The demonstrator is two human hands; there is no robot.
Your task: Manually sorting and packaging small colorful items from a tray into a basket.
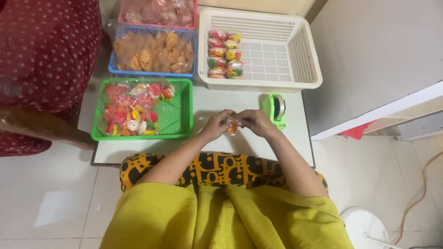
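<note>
Both hands, left hand (214, 125) and right hand (255, 121), pinch small snack packet (232, 127) beside green tape dispenser (275, 109).

A single camera sat on the person's head and looked steeply down, almost straight over the lap. It faced forward and downward, so the yellow garment filled the near edge and the small white table (203, 99) lay beyond it toward the far side. Both forearms entered from the near edge and met at the middle of the view, near the lens. The far edge reached the white basket (304, 50) on the right and the blue tray (152, 73) and pink tray (157, 25) on the left. Floor tiles showed at both sides. There was no second view to overlap with it.
</note>
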